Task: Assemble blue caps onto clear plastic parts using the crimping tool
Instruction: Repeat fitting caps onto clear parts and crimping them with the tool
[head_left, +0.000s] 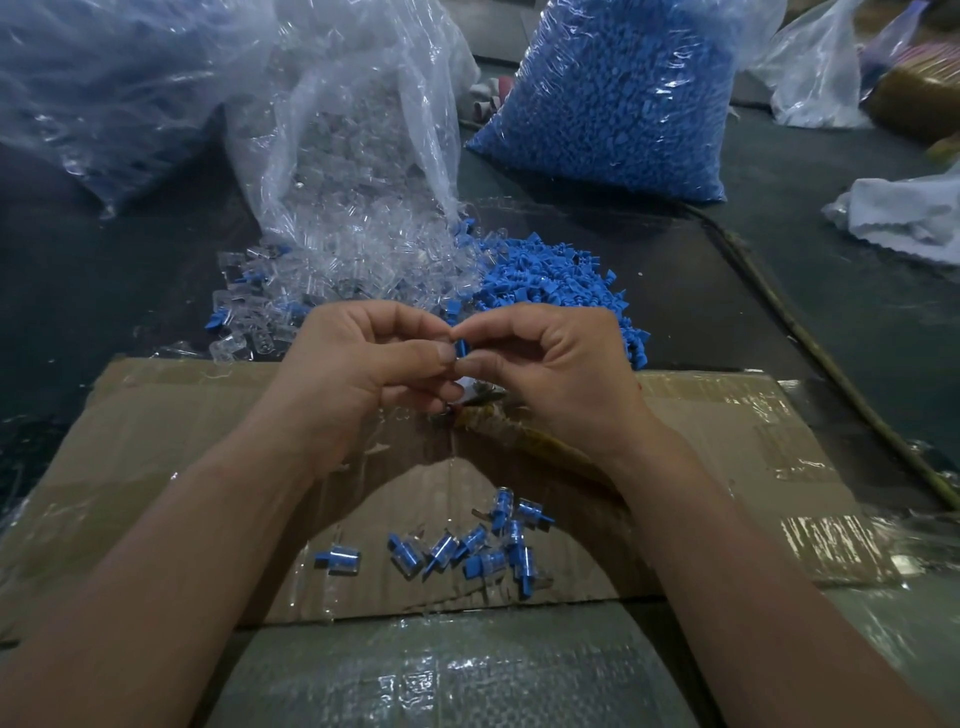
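My left hand (363, 358) and my right hand (550, 364) meet fingertip to fingertip above the cardboard sheet (171, 415). Between them they pinch a small blue cap (460, 347); a clear plastic part seems to sit under my fingers, mostly hidden. Just below my hands lies the crimping tool (498, 426) with tape-wrapped yellowish handles, partly covered by my right wrist. A loose heap of blue caps (561, 280) and a spill of clear plastic parts (332, 280) lie beyond my hands. Several assembled pieces (467, 545) lie on the cardboard between my forearms.
An open bag of clear parts (353, 135) stands behind the spill, a full bag of blue caps (618, 93) at the back right. More plastic bags sit at far left (104, 88). A white cloth (904, 213) and a thin stick (810, 338) lie to the right.
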